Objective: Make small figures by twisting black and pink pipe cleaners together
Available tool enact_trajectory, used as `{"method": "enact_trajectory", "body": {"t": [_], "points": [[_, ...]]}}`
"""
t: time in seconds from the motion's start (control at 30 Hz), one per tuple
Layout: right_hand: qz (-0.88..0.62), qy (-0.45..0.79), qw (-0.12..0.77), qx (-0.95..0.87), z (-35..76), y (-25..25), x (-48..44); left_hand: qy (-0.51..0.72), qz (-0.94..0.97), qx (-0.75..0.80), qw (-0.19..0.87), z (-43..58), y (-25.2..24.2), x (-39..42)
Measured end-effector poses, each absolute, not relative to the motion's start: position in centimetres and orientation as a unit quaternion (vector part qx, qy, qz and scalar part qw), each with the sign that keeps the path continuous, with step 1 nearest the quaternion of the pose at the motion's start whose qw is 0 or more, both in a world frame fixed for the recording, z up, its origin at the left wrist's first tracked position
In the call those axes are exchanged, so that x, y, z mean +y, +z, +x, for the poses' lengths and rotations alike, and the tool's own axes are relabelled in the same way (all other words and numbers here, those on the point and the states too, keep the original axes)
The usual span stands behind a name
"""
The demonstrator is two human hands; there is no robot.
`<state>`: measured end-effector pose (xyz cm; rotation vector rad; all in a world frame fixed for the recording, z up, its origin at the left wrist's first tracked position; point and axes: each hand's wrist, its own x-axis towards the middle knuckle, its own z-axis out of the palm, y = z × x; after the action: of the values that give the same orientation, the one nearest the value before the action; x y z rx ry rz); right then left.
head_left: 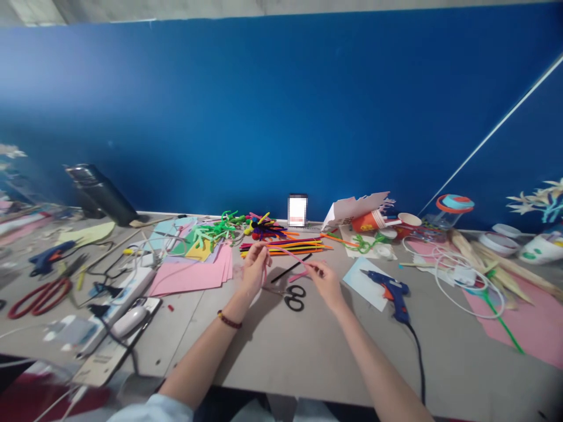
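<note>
A pink pipe cleaner (285, 254) stretches between my two hands above the table. My left hand (255, 266) pinches one part of it, and a length hangs below those fingers. On the other side my right hand (324, 281) has its fingertips closed on the opposite end. Black-handled scissors (294, 298) lie on the table between my forearms. Just behind them are a black pipe cleaner (290, 268) and a short pink piece (299, 275). Yellow, orange and red pipe cleaners (285, 247) lie in a row beyond my hands.
To the right, a blue glue gun (396, 290) rests on pale blue paper (365, 282). Pink paper (189, 275), a power strip (118, 308) and red-handled scissors (41, 298) lie at the left. A phone (297, 211) leans on the blue partition (281, 117).
</note>
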<state>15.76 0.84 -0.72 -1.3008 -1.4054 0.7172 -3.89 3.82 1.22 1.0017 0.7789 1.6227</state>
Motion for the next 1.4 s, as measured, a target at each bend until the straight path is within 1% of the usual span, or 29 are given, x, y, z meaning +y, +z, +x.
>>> {"method": "enact_trajectory", "body": {"t": [0.1,0.2,0.3,0.37,0.5,0.8,0.93,1.13,1.4], "points": [[-0.507,0.395,0.500,-0.580,14.8,-0.6,0.3,0.682,0.320,0.283,0.593,-4.8,1.1,4.8],[-0.478,0.452,0.471,-0.587,14.2,-1.0,0.0,0.659,0.245,0.255,0.664,-5.1,0.7,5.2],[-0.478,0.476,0.437,-0.595,13.9,-1.5,-0.1,0.631,0.218,0.243,0.704,-4.7,0.4,5.0],[-0.477,0.474,0.430,-0.603,13.7,-1.8,-0.1,0.620,0.212,0.243,0.715,-4.3,0.4,4.7],[-0.463,0.493,0.431,-0.597,13.2,-1.7,-0.3,0.612,0.209,0.246,0.722,-3.7,0.3,4.3],[-0.428,0.637,0.388,-0.511,12.3,-0.9,-1.2,0.605,0.251,0.234,0.719,-2.8,0.7,3.6],[-0.421,0.654,0.392,-0.491,12.1,-1.5,-1.1,0.590,0.269,0.249,0.719,-2.2,1.1,3.0],[-0.416,0.666,0.441,-0.435,11.8,-1.9,-0.7,0.549,0.306,0.249,0.737,-1.4,0.9,2.3],[-0.418,0.713,0.410,-0.386,12.2,-1.8,-0.6,0.554,0.364,0.308,0.683,-0.7,0.5,2.3]]}}
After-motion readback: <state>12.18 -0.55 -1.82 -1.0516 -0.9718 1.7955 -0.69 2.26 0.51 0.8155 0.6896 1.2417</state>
